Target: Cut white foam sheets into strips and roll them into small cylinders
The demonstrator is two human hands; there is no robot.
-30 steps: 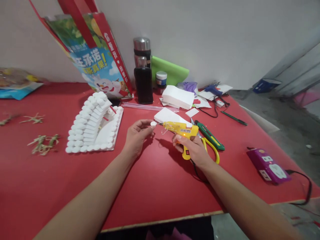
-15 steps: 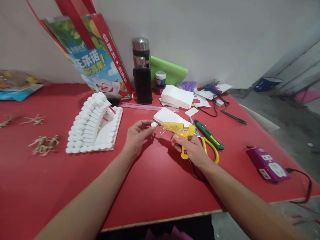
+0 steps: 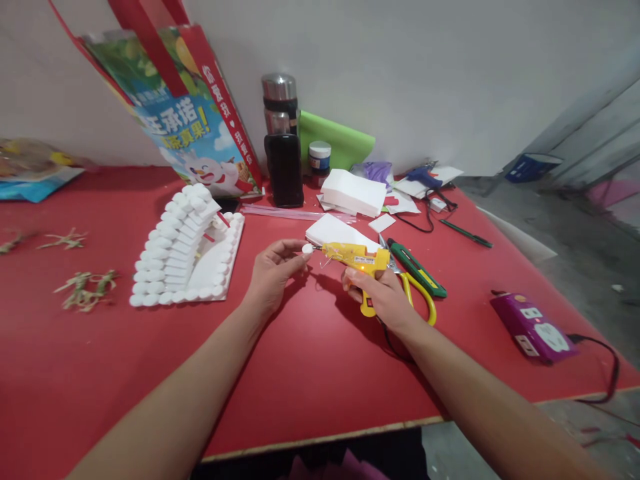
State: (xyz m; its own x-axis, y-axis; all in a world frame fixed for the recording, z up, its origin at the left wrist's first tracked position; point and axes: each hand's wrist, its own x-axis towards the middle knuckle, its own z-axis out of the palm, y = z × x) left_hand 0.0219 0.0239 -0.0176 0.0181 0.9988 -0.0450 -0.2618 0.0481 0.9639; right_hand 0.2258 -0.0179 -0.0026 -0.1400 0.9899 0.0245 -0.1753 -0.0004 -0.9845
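Note:
My left hand [image 3: 275,272] pinches a small white rounded piece [image 3: 307,249] between thumb and fingers. The nozzle of a yellow glue gun [image 3: 350,253] is at that piece, seemingly touching it. My right hand [image 3: 377,291] is wrapped round the gun's handle, and an orange light glows on its body. To the left of my hands stands a white model [image 3: 187,250] with a row of steps and an edging of similar rounded white pieces. Behind the gun lies a flat white block [image 3: 343,231].
Right of the gun lie yellow-handled scissors [image 3: 423,297] and a green utility knife [image 3: 417,268]. A purple power socket box [image 3: 533,327] sits near the right edge. A phone [image 3: 284,171] leans against a flask [image 3: 280,93]. Straw figures [image 3: 89,290] lie at left.
The view has shifted very slightly. Both hands, the white piece and the glue gun keep nearly the same positions.

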